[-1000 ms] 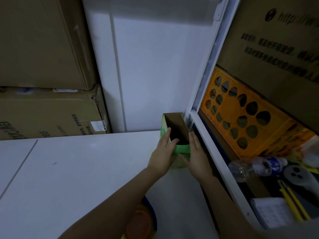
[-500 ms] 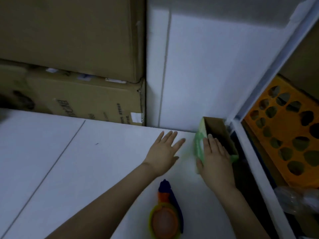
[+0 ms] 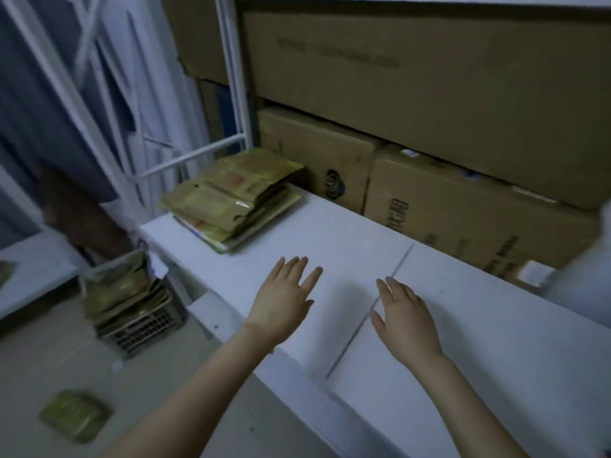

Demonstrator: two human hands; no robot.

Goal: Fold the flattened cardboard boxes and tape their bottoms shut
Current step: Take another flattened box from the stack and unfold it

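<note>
A stack of flattened yellow-green cardboard boxes [image 3: 231, 196] lies at the far left end of the white table [image 3: 347, 246]. My left hand [image 3: 284, 300] hovers over the table with fingers spread and straight, empty, a short way in front of and right of that stack. My right hand [image 3: 403, 320] is also flat and empty, above the seam between two table panels. Neither hand touches a box. The folded green box and the tape dispenser are out of view.
Large brown cartons [image 3: 429, 104] are stacked behind the table. A white metal rack [image 3: 231, 77] stands at the left. On the floor, a grey crate [image 3: 139, 322] holds more flattened boxes, and one flat box [image 3: 74, 414] lies loose near the bottom left.
The view has swung left. My right hand has let go of the folded green box, which is now out of sight along with the tape dispenser. Both hands moved left, empty.
</note>
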